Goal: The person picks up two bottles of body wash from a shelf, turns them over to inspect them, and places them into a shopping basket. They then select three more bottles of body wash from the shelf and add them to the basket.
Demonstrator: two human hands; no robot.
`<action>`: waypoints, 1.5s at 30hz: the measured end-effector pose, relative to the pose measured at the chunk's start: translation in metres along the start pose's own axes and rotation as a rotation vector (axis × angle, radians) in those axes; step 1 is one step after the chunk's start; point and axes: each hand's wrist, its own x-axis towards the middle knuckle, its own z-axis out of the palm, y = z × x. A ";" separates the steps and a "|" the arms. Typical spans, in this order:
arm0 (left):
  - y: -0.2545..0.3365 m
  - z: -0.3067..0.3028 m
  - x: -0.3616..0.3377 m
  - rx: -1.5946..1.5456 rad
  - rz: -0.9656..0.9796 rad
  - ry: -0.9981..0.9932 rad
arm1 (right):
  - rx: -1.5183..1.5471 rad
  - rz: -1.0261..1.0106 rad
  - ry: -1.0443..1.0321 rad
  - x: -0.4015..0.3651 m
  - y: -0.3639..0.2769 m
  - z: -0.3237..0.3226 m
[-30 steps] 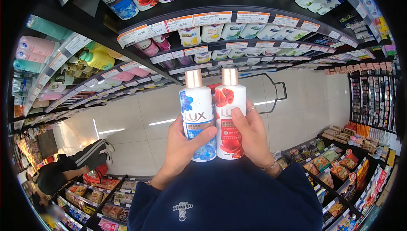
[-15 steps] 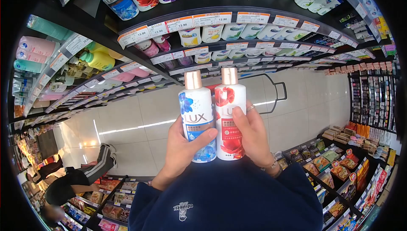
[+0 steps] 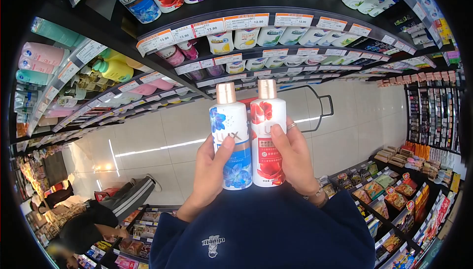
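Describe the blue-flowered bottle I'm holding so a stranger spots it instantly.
Below the black shelving in the picture, find the left hand. It holds a white LUX bottle. Blue flowers set it apart from the red-flowered bottle beside it, in the right hand.

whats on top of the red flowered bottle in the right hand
A shiny copper-coloured cap sits on top of the red-flowered bottle. Whatever lies beneath the cap is covered by it and cannot be seen.
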 end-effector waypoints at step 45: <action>-0.007 -0.005 0.006 -0.144 0.126 -0.108 | 0.054 0.029 -0.040 0.004 -0.001 -0.002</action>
